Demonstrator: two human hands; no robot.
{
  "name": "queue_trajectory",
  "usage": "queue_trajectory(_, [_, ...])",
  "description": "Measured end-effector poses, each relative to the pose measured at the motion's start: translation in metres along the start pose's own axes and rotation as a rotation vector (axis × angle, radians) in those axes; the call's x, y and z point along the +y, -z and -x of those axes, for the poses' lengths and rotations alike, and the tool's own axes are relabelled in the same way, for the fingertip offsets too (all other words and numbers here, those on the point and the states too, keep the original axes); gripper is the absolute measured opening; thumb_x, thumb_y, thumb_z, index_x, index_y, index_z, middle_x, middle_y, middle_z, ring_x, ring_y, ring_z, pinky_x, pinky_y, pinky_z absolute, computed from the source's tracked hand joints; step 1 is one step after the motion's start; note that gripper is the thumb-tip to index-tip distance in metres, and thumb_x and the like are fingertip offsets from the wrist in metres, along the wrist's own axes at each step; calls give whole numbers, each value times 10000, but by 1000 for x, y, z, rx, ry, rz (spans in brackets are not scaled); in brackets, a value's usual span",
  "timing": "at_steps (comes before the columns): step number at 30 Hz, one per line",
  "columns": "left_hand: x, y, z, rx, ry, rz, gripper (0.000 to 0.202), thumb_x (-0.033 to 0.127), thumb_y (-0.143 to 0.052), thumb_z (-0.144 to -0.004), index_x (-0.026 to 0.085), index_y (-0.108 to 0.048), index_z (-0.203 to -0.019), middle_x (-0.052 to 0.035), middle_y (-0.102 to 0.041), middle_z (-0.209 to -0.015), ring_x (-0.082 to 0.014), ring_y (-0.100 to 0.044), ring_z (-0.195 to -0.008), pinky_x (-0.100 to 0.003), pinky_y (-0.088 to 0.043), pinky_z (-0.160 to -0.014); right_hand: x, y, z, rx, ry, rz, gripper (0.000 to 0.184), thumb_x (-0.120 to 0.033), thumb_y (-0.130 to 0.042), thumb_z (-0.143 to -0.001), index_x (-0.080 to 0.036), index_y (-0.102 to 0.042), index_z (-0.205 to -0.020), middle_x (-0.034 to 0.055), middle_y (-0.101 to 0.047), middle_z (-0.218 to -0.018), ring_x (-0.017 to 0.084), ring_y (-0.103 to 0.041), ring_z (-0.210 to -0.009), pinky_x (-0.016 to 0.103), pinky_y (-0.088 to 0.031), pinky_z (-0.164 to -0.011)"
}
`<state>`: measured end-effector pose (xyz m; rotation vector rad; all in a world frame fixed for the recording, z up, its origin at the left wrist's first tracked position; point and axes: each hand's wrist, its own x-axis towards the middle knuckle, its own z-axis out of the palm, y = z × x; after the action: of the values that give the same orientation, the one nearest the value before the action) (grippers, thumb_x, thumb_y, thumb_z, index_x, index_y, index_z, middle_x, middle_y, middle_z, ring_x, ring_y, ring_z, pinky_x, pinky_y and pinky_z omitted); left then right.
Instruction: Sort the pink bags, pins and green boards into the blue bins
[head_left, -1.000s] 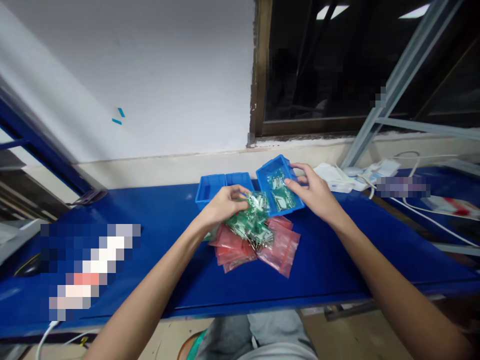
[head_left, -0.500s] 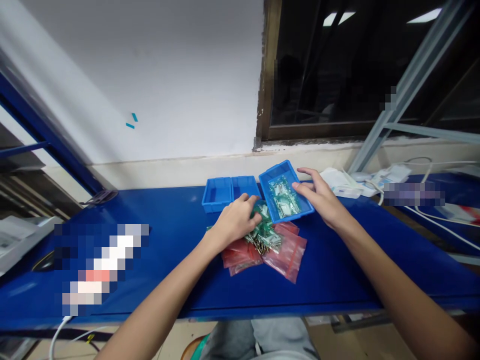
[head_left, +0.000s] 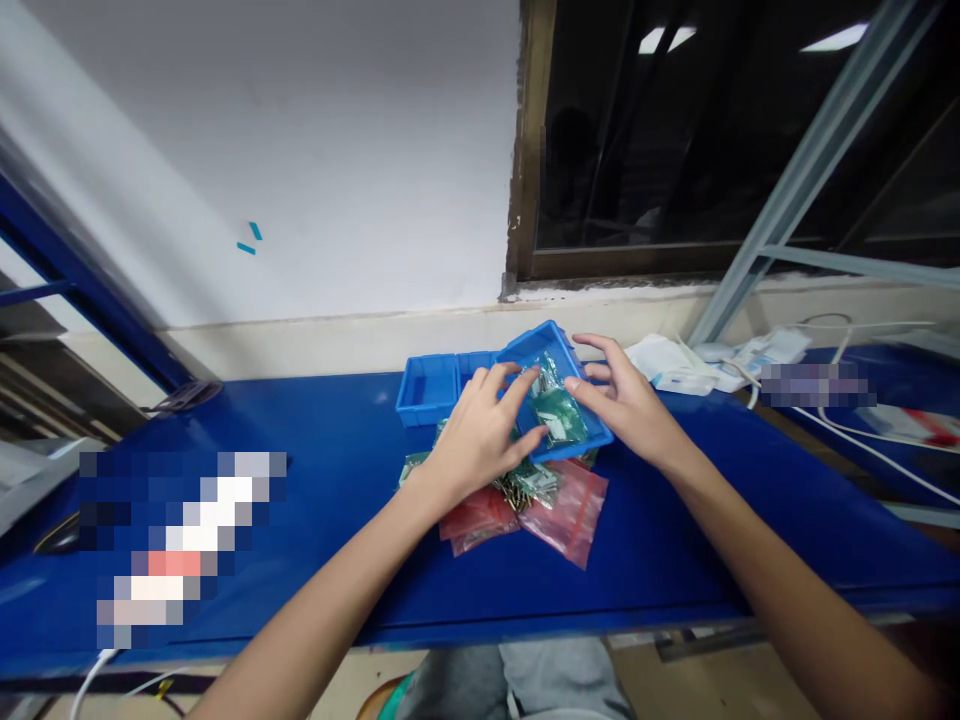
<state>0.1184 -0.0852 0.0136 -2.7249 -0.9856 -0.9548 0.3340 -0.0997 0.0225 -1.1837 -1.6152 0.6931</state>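
Observation:
A small blue bin [head_left: 595,432] with clear bags of green parts [head_left: 559,412] sits tilted over a pile at the table's middle. My left hand [head_left: 480,435] grips its near left corner, fingers over the rim and thumb along the front edge. Fingers spread, my right hand [head_left: 626,405] rests against the bin's right side with the thumb over its inside. Under the bin lie more green-part bags [head_left: 525,485] on top of red bags [head_left: 570,510].
Two more blue bins [head_left: 427,390] stand side by side behind my left hand, near the wall. White packets and cables [head_left: 675,362] lie at the right. The blue table [head_left: 300,520] has a blurred patch at the left. A window frame rises behind.
The bin has shifted left over the pile. My left hand rose from the green bags to the bin's left corner, and my right hand followed with the bin.

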Motion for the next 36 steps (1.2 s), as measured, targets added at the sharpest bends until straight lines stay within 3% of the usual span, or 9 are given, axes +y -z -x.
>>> queue_trajectory(4, [8, -5, -4, -17, 33, -92, 736, 460, -647, -892, 153, -323, -1478, -223, -379, -1482, -374, -404, -1328, -518, -361, -1044, -7, -10, 5, -21, 55, 18, 663, -473, -662, -839, -301, -389, -1418, 58, -693, -1085, 216, -689, -725, 321, -562, -557])
queue_trajectory(8, [9, -8, -5, -53, 25, -80, 699, 420, -682, -861, 144, -363, -1418, -238, -374, -1484, -369, -373, -1374, -521, -333, -1069, -7, -18, 8, -15, 103, 78, 669, -437, -667, -835, -286, -383, -1421, 50, -699, -1035, 186, -669, -678, 307, -550, -564])
queue_trajectory(15, [12, -12, -3, -102, 14, -19, 271, 194, -562, -876, 161, -483, -1132, -99, -642, -1056, -263, -610, -994, -426, -399, -958, -3, -22, 7, 24, 89, 46, 652, -465, -652, -848, -281, -371, -1407, 41, -693, -978, 194, -674, -678, 297, -532, -526])
queue_trajectory(20, [16, -16, 1, -109, 94, 33, 289, 100, -459, -875, 175, -438, -1154, -34, -651, -850, -229, -623, -829, -411, -417, -891, -5, -24, 8, 56, 110, 149, 639, -470, -653, -847, -271, -401, -1399, 39, -690, -953, 198, -669, -697, 309, -544, -568])
queue_trajectory(22, [16, -16, 1, -62, 95, 108, 324, 87, -446, -888, 180, -438, -1198, -53, -657, -926, -227, -622, -884, -397, -436, -875, -1, -22, 6, 89, 97, 149, 625, -492, -649, -847, -268, -421, -1384, 40, -686, -946, 200, -670, -694, 309, -541, -565])
queue_trajectory(25, [14, -10, 0, 108, 129, 255, 314, 81, -435, -917, 189, -471, -1210, -96, -637, -1110, -220, -601, -1028, -368, -461, -885, 10, -13, -2, 166, 37, 117, 627, -534, -653, -831, -268, -446, -1359, 49, -685, -950, 212, -674, -701, 321, -543, -574])
queue_trajectory(28, [12, -1, -1, 205, 245, 376, 325, 118, -511, -910, 194, -491, -1225, -79, -636, -1089, -204, -607, -972, -350, -480, -863, 24, -1, -13, 279, -31, 47, 598, -556, -658, -815, -273, -483, -1311, 46, -694, -919, 234, -681, -759, 344, -550, -637])
queue_trajectory(31, [12, 0, 0, 74, 323, 479, 381, 139, -601, -858, 213, -532, -1225, -47, -641, -1023, -188, -611, -842, -350, -497, -797, 37, 13, -24, 398, -71, -34, 533, -533, -642, -819, -280, -501, -1266, 33, -693, -885, 242, -676, -824, 359, -545, -706])
queue_trajectory(36, [25, -20, 4, -115, 238, 367, 428, 124, -624, -832, 222, -563, -1244, -60, -628, -1068, -243, -624, -965, -399, -503, -868, 64, 27, -40, 510, -177, -27, 509, -491, -626, -802, -259, -523, -1244, 15, -653, -860, 231, -650, -814, 347, -532, -709])
